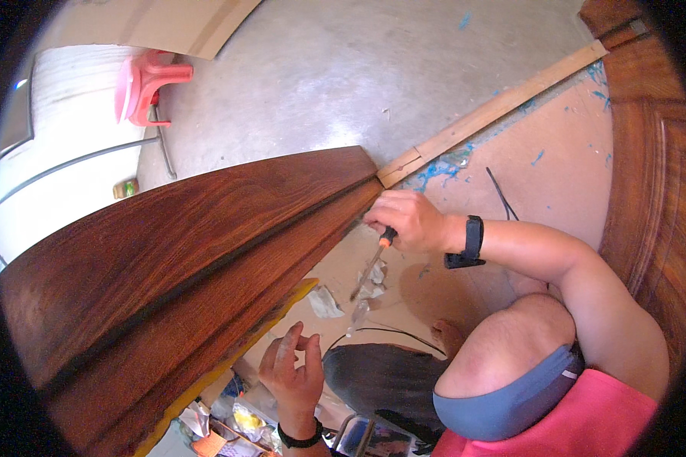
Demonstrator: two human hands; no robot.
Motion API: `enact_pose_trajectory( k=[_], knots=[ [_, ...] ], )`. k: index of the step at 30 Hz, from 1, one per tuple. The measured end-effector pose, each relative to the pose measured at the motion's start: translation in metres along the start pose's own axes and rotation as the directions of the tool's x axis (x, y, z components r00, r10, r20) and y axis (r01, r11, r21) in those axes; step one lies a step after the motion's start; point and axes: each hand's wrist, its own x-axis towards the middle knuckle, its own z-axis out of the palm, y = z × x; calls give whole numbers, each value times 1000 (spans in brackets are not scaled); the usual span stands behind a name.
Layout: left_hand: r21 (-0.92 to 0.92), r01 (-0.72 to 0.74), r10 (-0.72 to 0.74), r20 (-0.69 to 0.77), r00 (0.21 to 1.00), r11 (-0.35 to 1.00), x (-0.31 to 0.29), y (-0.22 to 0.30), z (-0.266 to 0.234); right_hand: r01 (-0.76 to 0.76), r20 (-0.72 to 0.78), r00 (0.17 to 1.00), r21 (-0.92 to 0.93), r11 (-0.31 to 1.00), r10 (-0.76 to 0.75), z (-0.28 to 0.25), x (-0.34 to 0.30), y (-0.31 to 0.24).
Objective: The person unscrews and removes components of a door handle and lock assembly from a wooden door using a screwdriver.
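My right hand (413, 221) is closed around the black and orange handle of a screwdriver (372, 263). The shaft slants down toward the floor, and the fingers are close to the end of a long dark brown wooden panel (198, 244). Grooves run along this panel, and a yellow strip (225, 358) lines its lower edge. My left hand (291, 373) is raised beside that edge, fingers bent and apart, with nothing visible in it. Scraps of pale paper or film (325, 302) lie on the floor between the hands.
A light wooden strip (511, 99) runs from the panel's end to another brown wooden piece (648, 167) at right. A pink stool (149, 84) stands far left. Assorted items (229, 426) lie below the panel. Blue flecks and a black cord (501, 194) are on the floor.
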Motion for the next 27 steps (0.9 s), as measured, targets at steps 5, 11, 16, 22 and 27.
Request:
enact_pose_trajectory(
  k=[5,11,16,22,27],
  knots=[
    [-48,25,-26,-28,999,999,0,-3,5,176,-134,978,131,976,-159,6,20,-18],
    [-90,50,-52,-15,999,995,-2,-3,4,276,-224,943,112,955,-246,11,32,-26],
    [-68,-20,19,-18,1000,998,-2,-9,5,346,-254,903,-51,937,-347,18,27,-29],
    [-46,-63,62,-22,998,997,-3,-12,7,332,-228,912,-73,941,-340,24,24,-32],
    [-50,-59,58,-26,998,997,-5,-11,5,287,-194,933,-111,952,-304,24,24,-36]
  ],
)
